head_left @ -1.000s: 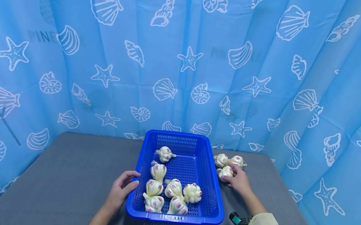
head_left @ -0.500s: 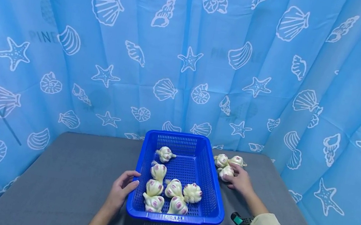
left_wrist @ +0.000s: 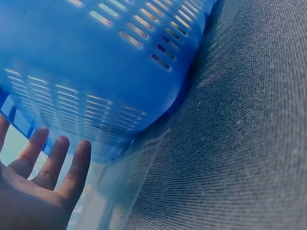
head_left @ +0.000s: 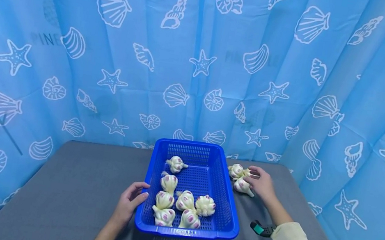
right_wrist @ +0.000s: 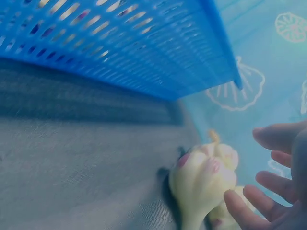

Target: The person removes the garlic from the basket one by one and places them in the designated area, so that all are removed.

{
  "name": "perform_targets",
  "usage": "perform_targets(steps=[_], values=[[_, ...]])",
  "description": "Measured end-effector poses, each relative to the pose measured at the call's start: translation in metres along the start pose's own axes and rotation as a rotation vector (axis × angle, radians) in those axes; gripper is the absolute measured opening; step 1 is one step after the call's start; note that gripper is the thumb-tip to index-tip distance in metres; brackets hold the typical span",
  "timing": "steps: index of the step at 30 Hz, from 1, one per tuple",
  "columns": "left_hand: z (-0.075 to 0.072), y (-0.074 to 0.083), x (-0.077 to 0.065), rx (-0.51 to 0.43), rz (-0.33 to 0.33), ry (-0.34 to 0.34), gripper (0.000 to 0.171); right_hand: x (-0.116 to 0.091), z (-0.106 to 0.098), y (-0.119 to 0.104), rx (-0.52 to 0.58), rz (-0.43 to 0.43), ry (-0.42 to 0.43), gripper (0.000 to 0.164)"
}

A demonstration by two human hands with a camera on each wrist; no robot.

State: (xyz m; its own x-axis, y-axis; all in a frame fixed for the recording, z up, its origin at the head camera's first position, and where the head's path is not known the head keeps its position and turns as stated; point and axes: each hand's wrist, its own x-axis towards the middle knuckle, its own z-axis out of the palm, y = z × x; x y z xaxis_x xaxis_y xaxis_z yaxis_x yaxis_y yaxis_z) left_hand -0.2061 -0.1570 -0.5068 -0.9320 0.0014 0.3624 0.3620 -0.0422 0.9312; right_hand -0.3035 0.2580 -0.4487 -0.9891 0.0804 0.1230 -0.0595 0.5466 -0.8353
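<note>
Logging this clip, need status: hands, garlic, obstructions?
Left hand at basket rim. Right hand, fingers spread, by loose garlic bulbs. Seven bulbs inside. Basket wall between groups.

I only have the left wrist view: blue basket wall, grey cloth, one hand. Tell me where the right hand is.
Observer: The right hand is beyond the right side of the blue basket, over garlic bulbs on the grey tabletop.

Operator: Check the right wrist view and report whether that hand holds one.

Observer: It appears not to: it looks loosely open there, with no bulb in its grasp. Whether it touches one, I cannot tell.

Operator: Count the bulbs inside the basket. I get only pale patches through the slots.

Observer: Seven, in the head view.
</note>
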Motion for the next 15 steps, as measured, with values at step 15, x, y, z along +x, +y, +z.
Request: perform_targets(steps=[15], values=[[0.002,-0.001,0.001,0.018,0.037,0.018,0.023,0.016,0.001,-0.047,0.006,-0.084,0.051,0.033]])
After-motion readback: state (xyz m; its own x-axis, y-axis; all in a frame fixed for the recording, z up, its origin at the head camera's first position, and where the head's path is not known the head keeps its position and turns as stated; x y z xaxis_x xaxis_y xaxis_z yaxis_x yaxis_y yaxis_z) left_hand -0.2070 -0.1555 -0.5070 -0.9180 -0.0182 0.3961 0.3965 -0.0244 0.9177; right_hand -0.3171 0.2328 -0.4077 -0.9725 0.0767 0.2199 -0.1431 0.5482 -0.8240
